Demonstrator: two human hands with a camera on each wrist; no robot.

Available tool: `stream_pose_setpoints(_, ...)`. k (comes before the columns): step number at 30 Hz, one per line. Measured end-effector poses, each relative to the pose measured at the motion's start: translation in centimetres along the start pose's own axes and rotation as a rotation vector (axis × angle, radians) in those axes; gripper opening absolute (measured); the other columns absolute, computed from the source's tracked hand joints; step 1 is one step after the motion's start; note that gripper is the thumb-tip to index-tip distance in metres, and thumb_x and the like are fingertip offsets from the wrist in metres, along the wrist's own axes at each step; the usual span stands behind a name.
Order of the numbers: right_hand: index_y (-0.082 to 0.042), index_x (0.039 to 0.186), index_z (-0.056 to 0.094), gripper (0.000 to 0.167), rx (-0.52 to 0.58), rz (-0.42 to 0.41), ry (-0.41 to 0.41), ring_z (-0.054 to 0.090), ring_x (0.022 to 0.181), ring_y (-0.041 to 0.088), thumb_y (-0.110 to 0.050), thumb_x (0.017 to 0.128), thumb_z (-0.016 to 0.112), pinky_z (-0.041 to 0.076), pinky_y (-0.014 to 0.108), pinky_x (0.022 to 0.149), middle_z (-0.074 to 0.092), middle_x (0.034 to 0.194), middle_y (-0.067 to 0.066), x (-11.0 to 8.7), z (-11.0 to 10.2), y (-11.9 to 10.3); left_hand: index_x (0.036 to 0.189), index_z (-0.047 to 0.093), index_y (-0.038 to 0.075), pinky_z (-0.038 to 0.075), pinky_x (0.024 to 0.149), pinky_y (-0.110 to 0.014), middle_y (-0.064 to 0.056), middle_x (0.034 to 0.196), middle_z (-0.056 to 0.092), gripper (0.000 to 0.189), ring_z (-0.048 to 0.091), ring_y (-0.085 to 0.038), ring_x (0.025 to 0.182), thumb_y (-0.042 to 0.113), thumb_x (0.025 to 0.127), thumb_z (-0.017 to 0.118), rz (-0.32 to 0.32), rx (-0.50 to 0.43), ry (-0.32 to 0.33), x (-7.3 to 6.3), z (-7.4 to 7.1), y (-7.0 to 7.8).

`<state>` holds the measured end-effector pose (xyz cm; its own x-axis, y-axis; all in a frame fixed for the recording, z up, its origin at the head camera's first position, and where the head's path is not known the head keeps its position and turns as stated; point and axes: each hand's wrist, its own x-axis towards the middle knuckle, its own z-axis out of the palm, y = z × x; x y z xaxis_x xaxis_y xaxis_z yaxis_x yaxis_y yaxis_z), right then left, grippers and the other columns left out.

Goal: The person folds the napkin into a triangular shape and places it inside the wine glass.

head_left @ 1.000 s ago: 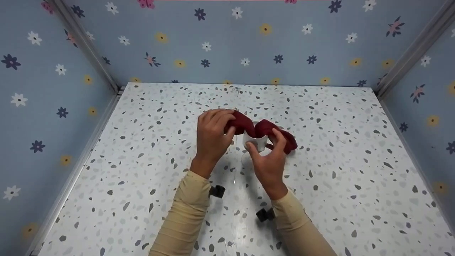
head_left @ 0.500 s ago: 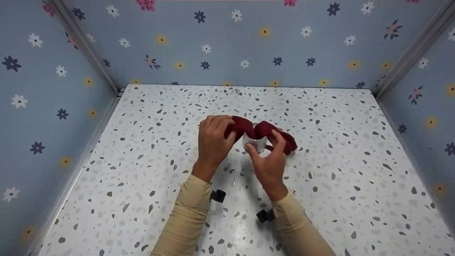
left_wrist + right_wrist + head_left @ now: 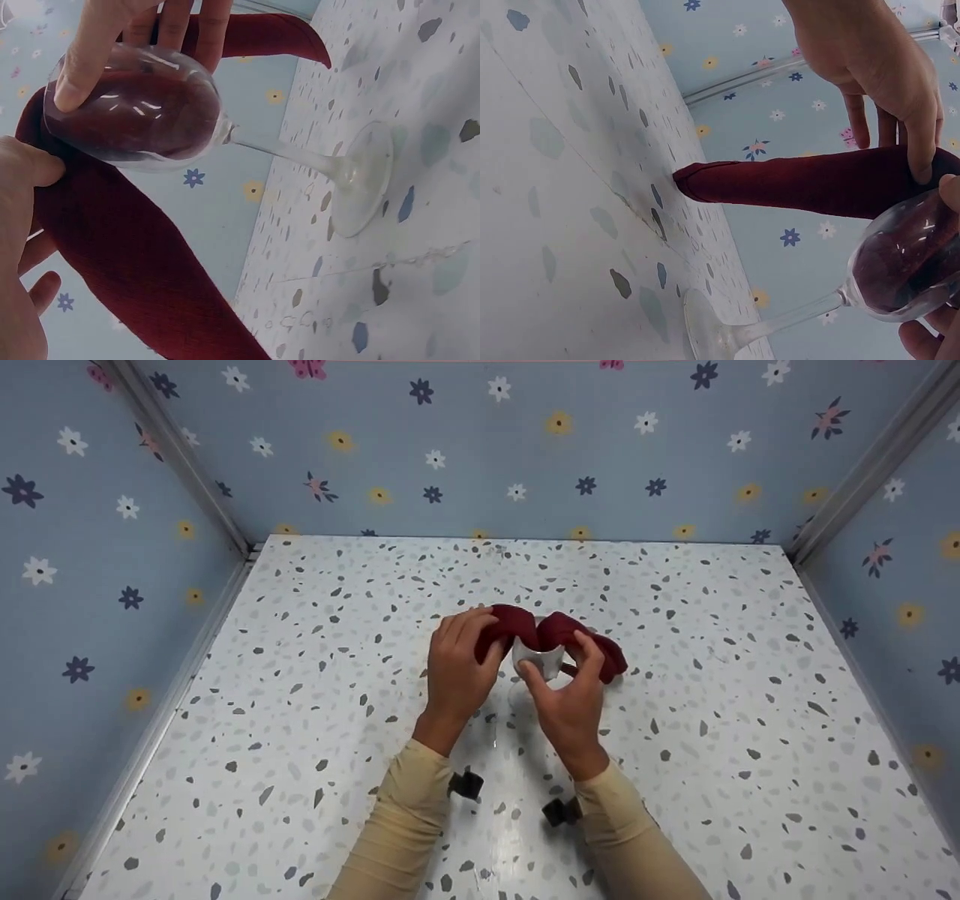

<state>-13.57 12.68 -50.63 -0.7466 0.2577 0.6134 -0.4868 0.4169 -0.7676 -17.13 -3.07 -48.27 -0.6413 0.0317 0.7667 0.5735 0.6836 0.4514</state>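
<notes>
A clear wine glass (image 3: 538, 667) stands upright on its foot, with a dark red cloth napkin (image 3: 150, 247) tucked down into its bowl. Two ends of the napkin spill over the rim, one to each side. My right hand (image 3: 571, 709) holds the bowl, its thumb on the near side and fingers on the far side. My left hand (image 3: 461, 667) pinches the left part of the napkin beside the rim, thumb below the folded edge. In the right wrist view the left napkin end (image 3: 780, 184) hangs down toward the table.
The speckled white table (image 3: 300, 720) stretches out around the glass. Blue flowered panels (image 3: 480, 450) enclose it at the back and both sides, with metal posts (image 3: 180, 457) at the corners. A black wrist device (image 3: 466, 785) sticks out from the left sleeve.
My left hand has come nearer to me and slightly right, bringing the left part of the napkin lower and closer to the glass. The right hand and the glass hold still.
</notes>
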Motion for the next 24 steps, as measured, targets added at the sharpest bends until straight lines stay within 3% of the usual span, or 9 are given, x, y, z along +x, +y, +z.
stream_pose_setpoints(10, 0.002, 0.139, 0.041, 0.082, -0.002, -0.013, -0.008, 0.058, 0.123, 0.021, -0.029, 0.08, 0.087, 0.05, 0.041, 0.093, 0.064, 0.126, 0.016, 0.2, -0.2, 0.1, 0.12, 0.068, 0.005, 0.047, 0.098, -0.035, -0.008, 0.119, 0.067, 0.024, 0.06, -0.023, 0.109, 0.011, 0.096, 0.067, -0.065, -0.055, 0.0, -1.7, 1.0, 0.1)
stream_pose_setpoints(18, 0.003, 0.14, 0.041, 0.079, -0.055, -0.043, 0.017, 0.057, 0.125, 0.022, -0.029, 0.082, 0.085, 0.048, 0.045, 0.097, 0.063, 0.129, 0.016, 0.1, -0.4, 0.4, 0.114, 0.071, 0.005, 0.05, 0.089, -0.033, -0.007, 0.106, 0.069, 0.02, 0.061, -0.023, 0.097, 0.005, 0.095, 0.065, -0.085, -0.045, -0.041, -2.8, 1.3, -0.1)
stream_pose_setpoints(24, 0.003, 0.141, 0.039, 0.08, -0.065, -0.056, -0.008, 0.057, 0.125, 0.023, -0.027, 0.083, 0.084, 0.052, 0.048, 0.091, 0.06, 0.131, 0.017, -0.1, -0.1, -0.1, 0.11, 0.072, 0.003, 0.049, 0.098, -0.042, -0.008, 0.097, 0.07, 0.017, 0.063, -0.024, 0.091, 0.005, 0.094, 0.068, -0.101, -0.012, -0.021, -3.8, 1.0, -0.8)
